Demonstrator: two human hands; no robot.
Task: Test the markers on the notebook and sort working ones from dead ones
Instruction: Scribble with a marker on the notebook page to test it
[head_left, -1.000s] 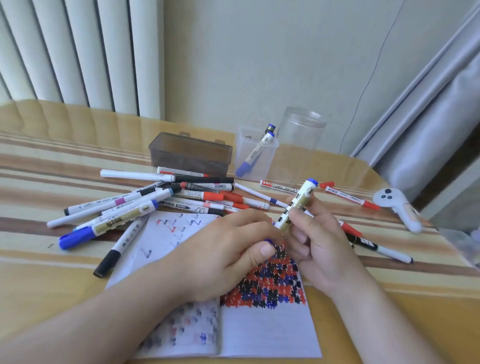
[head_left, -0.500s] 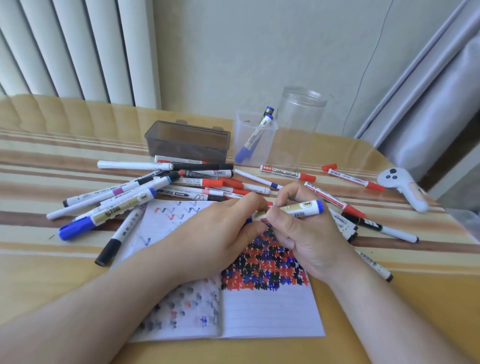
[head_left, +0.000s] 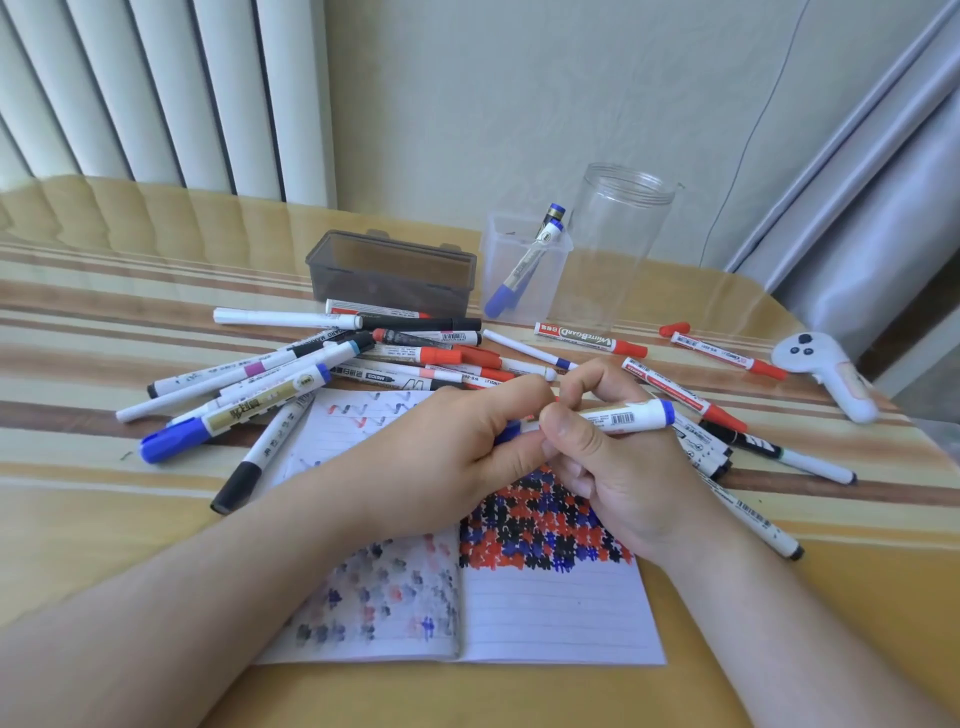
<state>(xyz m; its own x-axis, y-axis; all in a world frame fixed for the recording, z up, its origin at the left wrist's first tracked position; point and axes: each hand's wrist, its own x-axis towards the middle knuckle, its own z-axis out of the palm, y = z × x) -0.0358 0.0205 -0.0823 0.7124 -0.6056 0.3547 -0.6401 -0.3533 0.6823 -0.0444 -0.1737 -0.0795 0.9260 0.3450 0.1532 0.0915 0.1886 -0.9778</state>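
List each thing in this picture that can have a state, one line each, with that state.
Blue marker: level above the notebook, gripped by both hands.
Left hand: curled round the marker's blue cap end.
Right hand: gripping the barrel.
Notebook: open, scribbled.
Square clear cup: holding capped blue markers.
Round jar: lidless, empty.
Dark box: open.

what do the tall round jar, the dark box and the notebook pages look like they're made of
Tall round jar: clear, probably plastic; the wall shows through it, and its rim looks threaded.
Dark box: smoky translucent plastic with a glossy finish; the tabletop tints brown through its walls.
Notebook: thin, matte, ruled paper; ink from the right page seems to have ghosted onto the left one.
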